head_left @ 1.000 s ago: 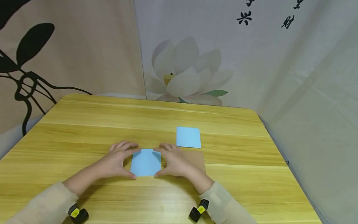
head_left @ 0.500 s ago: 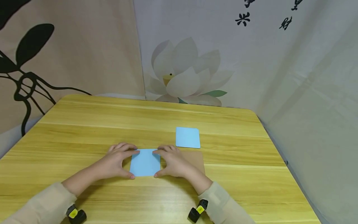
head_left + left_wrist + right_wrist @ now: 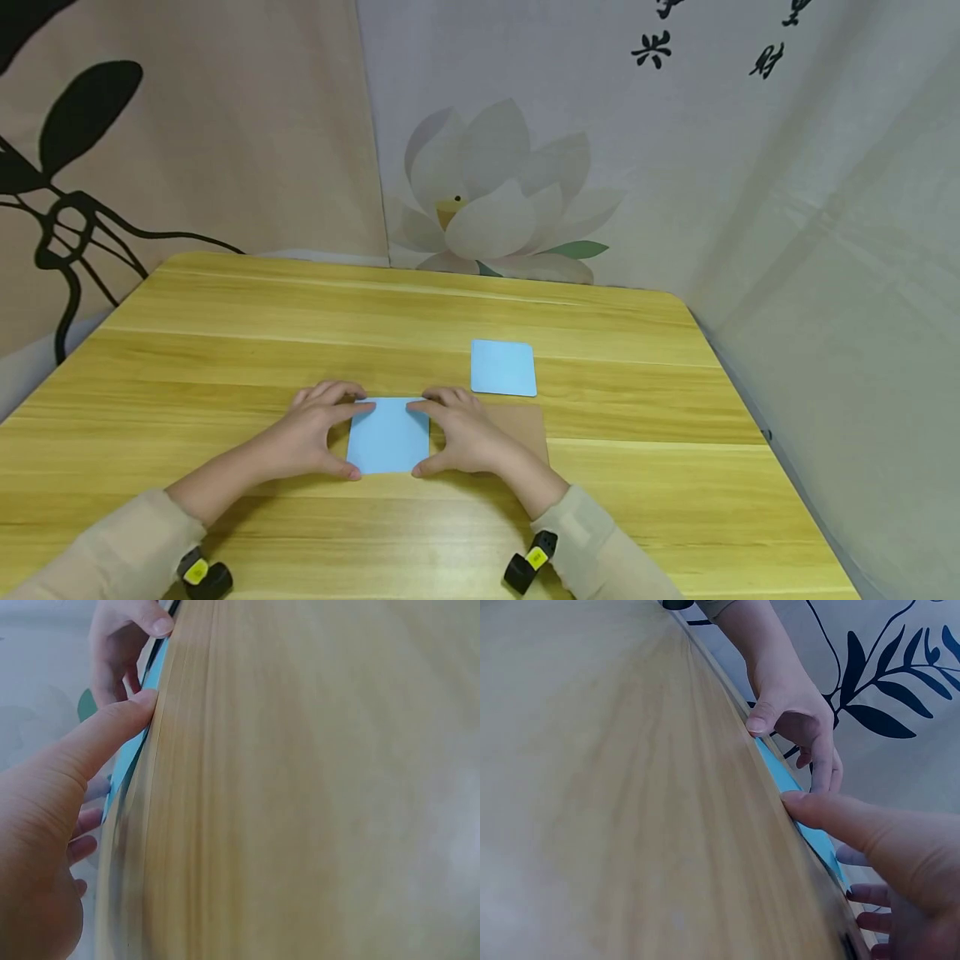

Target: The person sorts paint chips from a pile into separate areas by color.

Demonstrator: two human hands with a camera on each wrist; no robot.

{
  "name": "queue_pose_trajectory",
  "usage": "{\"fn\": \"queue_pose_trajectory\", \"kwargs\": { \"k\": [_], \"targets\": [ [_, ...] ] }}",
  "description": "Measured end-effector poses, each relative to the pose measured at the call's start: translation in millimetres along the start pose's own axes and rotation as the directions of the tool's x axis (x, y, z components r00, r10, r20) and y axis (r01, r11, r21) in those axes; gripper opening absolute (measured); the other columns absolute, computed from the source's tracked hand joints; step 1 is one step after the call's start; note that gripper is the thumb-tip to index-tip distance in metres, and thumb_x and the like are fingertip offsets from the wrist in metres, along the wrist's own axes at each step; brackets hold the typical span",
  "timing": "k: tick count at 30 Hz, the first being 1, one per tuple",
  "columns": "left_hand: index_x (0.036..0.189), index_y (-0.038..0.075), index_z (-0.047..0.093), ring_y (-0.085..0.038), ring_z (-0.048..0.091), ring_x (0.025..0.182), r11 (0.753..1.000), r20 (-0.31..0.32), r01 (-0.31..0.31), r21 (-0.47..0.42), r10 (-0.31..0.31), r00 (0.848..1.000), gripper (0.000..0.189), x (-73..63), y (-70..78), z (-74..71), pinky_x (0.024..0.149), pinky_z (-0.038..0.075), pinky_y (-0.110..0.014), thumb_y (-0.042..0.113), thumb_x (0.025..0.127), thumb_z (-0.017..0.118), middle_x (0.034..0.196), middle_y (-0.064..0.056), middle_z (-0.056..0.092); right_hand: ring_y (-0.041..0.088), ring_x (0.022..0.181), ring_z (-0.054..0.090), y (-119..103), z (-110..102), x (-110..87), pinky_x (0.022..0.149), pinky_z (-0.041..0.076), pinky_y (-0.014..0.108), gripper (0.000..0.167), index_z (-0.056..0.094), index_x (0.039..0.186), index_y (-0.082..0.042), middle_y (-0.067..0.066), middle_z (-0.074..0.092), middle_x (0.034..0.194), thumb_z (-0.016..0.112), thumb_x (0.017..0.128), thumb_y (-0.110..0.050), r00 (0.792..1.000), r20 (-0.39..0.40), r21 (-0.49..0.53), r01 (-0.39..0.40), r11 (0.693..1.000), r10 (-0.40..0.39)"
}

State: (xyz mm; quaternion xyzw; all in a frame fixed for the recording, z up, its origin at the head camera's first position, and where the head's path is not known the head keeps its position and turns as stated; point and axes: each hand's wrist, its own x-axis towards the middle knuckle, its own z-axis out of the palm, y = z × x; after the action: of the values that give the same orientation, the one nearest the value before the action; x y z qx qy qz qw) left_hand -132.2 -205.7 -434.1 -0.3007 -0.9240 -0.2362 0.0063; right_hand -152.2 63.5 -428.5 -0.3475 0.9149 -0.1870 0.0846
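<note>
A light blue square card [image 3: 388,437] lies on the table between the two hands. At its left side, my left hand [image 3: 306,432] holds it with the thumb by the near corner and the index finger at the far corner. My right hand [image 3: 472,435] grips the right side in the same way. Seen from low down in the left wrist view, the blue card [image 3: 124,765] is a thin strip by the thumb. Partly hidden beneath the right hand and wrist is a brown square piece [image 3: 528,425].
A second light blue square card [image 3: 503,367], with rounded corners, lies beyond the right hand. The wooden table [image 3: 637,500] reaches back to a curtain [image 3: 675,183] with a printed lotus. Black devices with yellow labels are strapped at both sleeve cuffs.
</note>
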Motion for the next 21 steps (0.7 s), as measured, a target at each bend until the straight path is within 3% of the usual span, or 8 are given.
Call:
{"fn": "queue_pose_trajectory", "kwargs": {
  "k": [14,21],
  "targets": [
    [0.132,0.006,0.058,-0.032,0.038,0.122,0.999,-0.008,-0.034,0.029,0.035,0.999,0.095,-0.6,-1.4,2.3,0.092,0.022,-0.057,0.066,0.062,0.077,0.133,-0.012,0.048,0.023,0.128,0.034,0.8,2.1,0.9,0.106,0.027,0.042,0.087,0.049,0.141,-0.019,0.005,0.04,0.139,0.081,0.067,-0.052,0.997,-0.051,-0.032,0.057,0.998,-0.059],
    [0.133,0.006,0.058,-0.031,0.036,0.122,0.999,-0.017,-0.025,0.044,0.026,1.0,0.095,2.7,-0.1,3.6,0.094,0.022,-0.055,0.061,0.06,0.082,0.131,-0.011,0.048,0.023,0.127,0.034,3.2,-1.7,-0.1,0.104,0.03,0.04,0.087,0.049,0.142,-0.019,0.005,0.04,0.14,0.081,0.067,-0.051,0.996,-0.059,-0.014,0.065,0.998,-0.066]
  ]
}}
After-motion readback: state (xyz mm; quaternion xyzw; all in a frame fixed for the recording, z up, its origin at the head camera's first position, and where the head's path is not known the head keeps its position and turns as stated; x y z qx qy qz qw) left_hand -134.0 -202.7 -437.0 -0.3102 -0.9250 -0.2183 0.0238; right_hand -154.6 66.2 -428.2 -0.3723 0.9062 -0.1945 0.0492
